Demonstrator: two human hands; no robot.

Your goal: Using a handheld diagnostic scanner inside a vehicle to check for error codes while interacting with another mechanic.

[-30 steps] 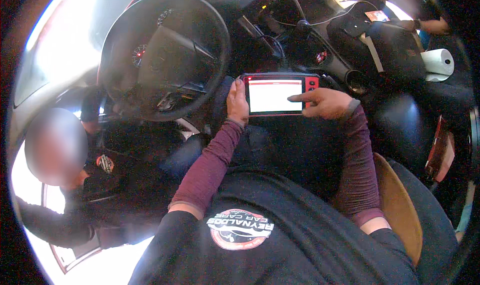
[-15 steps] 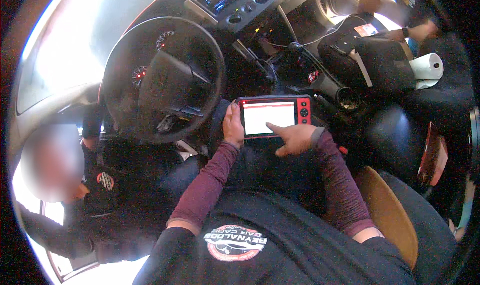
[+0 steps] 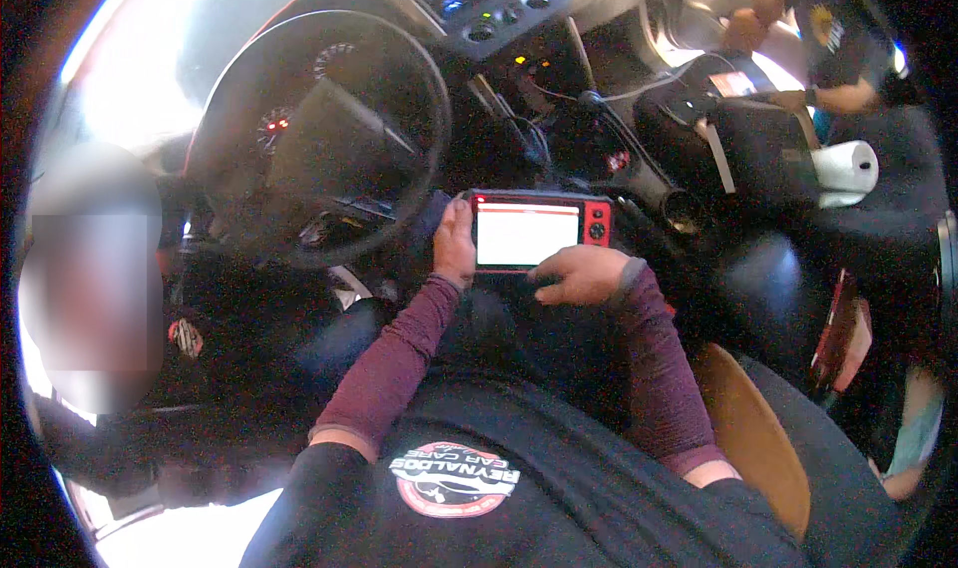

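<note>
My left hand (image 3: 455, 239) is wrapped round the left end of a red-and-black diagnostic tablet (image 3: 596, 241), whose screen (image 3: 525, 231) is lit mostly white above my lap. My right hand (image 3: 581, 277) holds nothing and hovers at the screen's lower edge, index finger and thumb apart, the other fingers curled; whether a fingertip touches the tablet I cannot tell. Maroon sleeves cover both forearms. Just beyond the tablet are the steering wheel (image 3: 309, 239) and the dark centre console (image 3: 639, 174).
A co-worker (image 3: 95, 308) is close at my left by the bright door opening. At upper right, another person's arm (image 3: 848, 97) reaches toward a black bag (image 3: 748, 149) beside a paper towel roll (image 3: 848, 169). A white cable (image 3: 649, 91) crosses the dashboard. A tan seat edge (image 3: 758, 438) is at my right.
My right index finger has moved from the screen down to its lower edge. The tablet sits lower in the picture than a second ago. More of the person at upper right shows.
</note>
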